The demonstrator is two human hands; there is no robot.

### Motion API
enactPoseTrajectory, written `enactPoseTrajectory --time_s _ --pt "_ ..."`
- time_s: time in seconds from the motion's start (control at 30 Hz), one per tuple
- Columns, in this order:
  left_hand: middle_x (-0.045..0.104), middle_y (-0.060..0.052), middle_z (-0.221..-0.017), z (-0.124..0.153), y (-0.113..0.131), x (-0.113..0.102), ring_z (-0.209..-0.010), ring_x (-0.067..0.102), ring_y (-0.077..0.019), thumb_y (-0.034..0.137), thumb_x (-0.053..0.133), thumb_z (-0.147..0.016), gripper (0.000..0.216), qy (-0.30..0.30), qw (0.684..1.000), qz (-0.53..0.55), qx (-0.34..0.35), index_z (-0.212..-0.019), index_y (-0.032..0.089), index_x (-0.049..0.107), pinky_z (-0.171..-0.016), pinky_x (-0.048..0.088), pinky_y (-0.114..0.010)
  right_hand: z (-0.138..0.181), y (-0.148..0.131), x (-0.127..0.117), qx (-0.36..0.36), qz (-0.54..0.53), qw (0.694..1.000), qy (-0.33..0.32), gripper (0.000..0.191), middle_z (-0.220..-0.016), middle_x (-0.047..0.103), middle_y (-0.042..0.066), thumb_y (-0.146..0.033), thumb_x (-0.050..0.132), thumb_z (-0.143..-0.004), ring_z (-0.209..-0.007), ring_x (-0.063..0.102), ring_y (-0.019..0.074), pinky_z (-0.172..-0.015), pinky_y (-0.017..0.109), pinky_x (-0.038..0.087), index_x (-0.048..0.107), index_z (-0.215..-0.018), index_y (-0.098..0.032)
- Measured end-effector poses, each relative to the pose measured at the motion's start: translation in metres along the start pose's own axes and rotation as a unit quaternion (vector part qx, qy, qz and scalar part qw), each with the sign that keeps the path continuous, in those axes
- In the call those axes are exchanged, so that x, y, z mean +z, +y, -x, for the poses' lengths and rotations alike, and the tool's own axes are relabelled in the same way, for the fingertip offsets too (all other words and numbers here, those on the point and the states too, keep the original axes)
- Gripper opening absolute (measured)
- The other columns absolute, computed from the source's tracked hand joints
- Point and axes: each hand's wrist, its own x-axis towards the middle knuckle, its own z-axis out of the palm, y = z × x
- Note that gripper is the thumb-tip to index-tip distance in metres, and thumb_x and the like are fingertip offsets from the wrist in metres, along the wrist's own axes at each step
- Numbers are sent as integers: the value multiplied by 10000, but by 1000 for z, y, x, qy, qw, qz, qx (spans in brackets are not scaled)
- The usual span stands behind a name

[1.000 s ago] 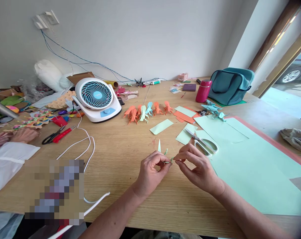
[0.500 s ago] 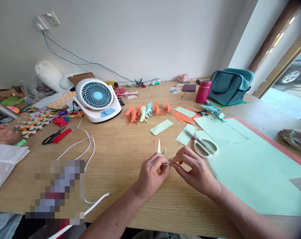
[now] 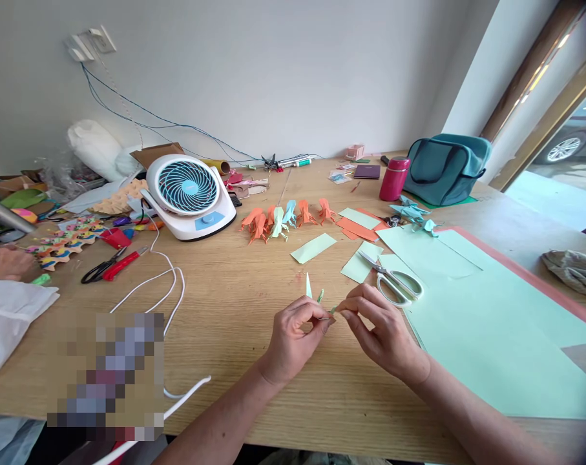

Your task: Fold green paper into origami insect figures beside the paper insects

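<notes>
My paper-craft worktable, in a plain room open to the street.
Folded paper figures (image 3: 283,219) stand in a row on the wooden table (image 3: 234,310), near a small green folded piece (image 3: 309,286), cut sheets of green paper (image 3: 486,323), scissors (image 3: 377,271) and a desk fan (image 3: 188,194); a parked car (image 3: 568,145) shows through the doorway.

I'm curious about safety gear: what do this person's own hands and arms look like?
The left hand and right hand are bare: no gloves, and no ring shows on the fingers in view. The left forearm and right forearm are uncovered down to the picture's bottom edge, with no sleeve, watch or bracelet at either wrist.
</notes>
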Motion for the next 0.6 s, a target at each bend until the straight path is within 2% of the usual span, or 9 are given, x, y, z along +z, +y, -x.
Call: enactPoseTrajectory --time_s 0.13,0.27,0.37,0.47,0.6 --pt "628 -33 -725 -2 1 -2 -680 600 -126 166 672 -856 118 1 998 52 -33 -739 159 658 -622 493 -216 -1 1 -1 26 4 999 23 237 -926 586 63 -116 510 -947 -789 575 179 -715 357 477 542 -1166 -203" --pt "599 -15 -714 -3 2 -1 -627 580 -105 247 663 -876 160 3 989 104 -101 -746 155 649 -586 494 -203 -1 1 0 25 9 999 19 212 -915 597 59 -130 508 -951 -786 582 182 -708 355 481 550 -1143 -212" --pt "634 -21 -756 -2 0 1 -636 629 -114 308 691 -860 166 14 980 138 -144 -818 149 675 -621 532 -223 -1 2 0 28 11 999 19 188 -910 601 60 -143 505 -957 -779 585 182 -704 356 478 559 -1124 -211" --pt "705 -68 -891 -2 -2 2 -726 692 -151 333 677 -875 207 11 975 154 -160 -966 148 683 -705 575 -269 -1 4 0 36 16 999 15 174 -920 600 62 -148 503 -960 -777 583 180 -703 358 472 566 -1110 -212" --pt "728 -97 -1015 -2 -5 2 -783 721 -159 308 567 -952 215 10 970 182 -160 -1106 158 568 -776 589 -301 0 5 1 53 20 998 15 159 -912 594 56 -156 529 -951 -784 576 179 -715 359 473 576 -1094 -208"
